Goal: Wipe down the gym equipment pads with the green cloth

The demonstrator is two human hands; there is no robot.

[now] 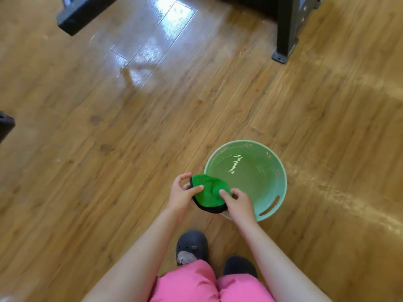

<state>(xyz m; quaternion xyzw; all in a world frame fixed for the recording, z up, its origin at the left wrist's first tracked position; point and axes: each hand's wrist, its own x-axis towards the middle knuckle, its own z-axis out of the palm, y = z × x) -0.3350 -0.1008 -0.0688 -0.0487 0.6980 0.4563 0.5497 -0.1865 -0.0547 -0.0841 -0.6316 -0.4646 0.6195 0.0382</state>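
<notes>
Head view, looking down. The wooden floor point(109, 149) carries everything, and a wet-looking sheen lies on it toward the far side. Two dark parts of gym equipment stand there: a beam point(87, 14) at the far left and an upright frame leg point(287, 29) at the far right. No pad is in view, so wiping is judged not yet begun.

A pale green basin point(275, 192) holding water stands on the floor just ahead of the person's dark shoes point(192, 247), well apart from the frame leg and probably kept close for wetting.

The green cloth point(209, 190), edged in black, is held in the air over the basin's near-left rim, likely so drips fall inside. The left hand point(181, 197) pinches its left edge between thumb and fingers. The right hand point(239, 203) grips its right side, fingers curled over the fabric.
</notes>
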